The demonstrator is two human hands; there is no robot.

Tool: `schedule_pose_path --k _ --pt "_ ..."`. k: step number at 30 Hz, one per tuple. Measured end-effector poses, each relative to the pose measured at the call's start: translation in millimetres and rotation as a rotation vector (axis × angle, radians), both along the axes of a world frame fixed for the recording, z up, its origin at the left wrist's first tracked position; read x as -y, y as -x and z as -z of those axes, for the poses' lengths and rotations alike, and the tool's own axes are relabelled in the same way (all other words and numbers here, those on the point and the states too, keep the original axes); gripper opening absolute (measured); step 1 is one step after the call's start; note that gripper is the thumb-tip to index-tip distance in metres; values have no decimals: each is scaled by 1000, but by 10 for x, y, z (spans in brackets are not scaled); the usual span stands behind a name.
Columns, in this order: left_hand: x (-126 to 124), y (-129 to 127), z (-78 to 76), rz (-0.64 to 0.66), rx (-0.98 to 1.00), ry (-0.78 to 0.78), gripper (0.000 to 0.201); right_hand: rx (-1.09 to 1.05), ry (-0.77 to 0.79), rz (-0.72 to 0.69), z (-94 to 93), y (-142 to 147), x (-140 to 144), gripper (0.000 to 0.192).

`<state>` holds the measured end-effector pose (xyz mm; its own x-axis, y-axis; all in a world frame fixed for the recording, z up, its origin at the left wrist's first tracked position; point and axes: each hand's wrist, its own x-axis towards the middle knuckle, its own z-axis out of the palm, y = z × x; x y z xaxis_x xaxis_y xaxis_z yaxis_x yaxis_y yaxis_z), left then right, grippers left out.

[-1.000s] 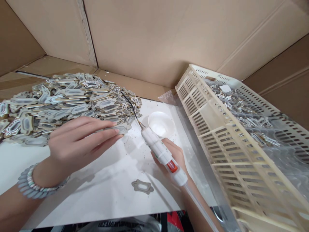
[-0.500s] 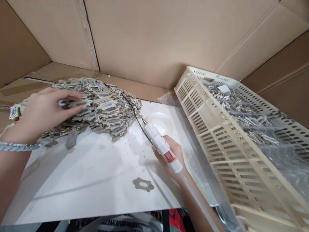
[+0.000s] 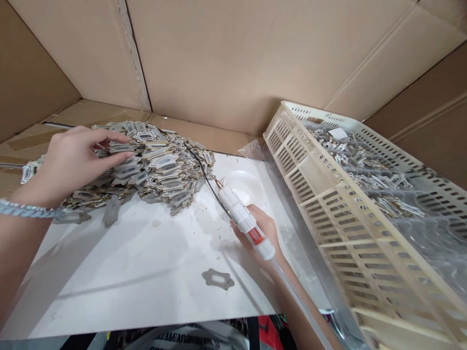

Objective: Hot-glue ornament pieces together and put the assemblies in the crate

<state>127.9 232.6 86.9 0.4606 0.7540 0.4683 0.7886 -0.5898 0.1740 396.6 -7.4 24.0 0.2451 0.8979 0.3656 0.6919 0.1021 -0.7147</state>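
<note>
My left hand (image 3: 71,163) rests on top of a large pile of flat grey-and-tan die-cut pieces (image 3: 153,165) at the back left, fingertips pinching one piece on the heap. My right hand (image 3: 260,228) grips a white pen-shaped tool (image 3: 242,221) with a red button and a clear tube trailing from its rear; its thin metal tip points up-left toward the pile's edge. A single grey frame-shaped piece (image 3: 218,279) lies alone on the white work surface (image 3: 146,272) near the front.
A small white dish (image 3: 244,187) sits just beyond the tool tip. A cream slotted plastic crate (image 3: 350,209) holding several similar pieces in clear wrap stands tilted at the right. Cardboard walls (image 3: 237,63) enclose the back and sides. A black wire (image 3: 199,165) crosses the pile.
My left hand left the white surface near the tool and moved back-left onto the pile, where it now fingers a piece. My right hand and the tool have barely shifted.
</note>
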Motion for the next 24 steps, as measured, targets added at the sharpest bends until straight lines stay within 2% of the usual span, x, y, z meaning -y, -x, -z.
schedule_pose_path --k 5,10,24 --pt "-218 -197 -117 93 -172 11 69 -1 -32 5 19 -9 -14 25" --pt "-399 -237 -127 138 -272 3 71 -9 -45 12 18 -18 -8 26" --pt "-341 -213 -126 124 -391 -42 54 2 -35 -3 47 -19 -25 19"
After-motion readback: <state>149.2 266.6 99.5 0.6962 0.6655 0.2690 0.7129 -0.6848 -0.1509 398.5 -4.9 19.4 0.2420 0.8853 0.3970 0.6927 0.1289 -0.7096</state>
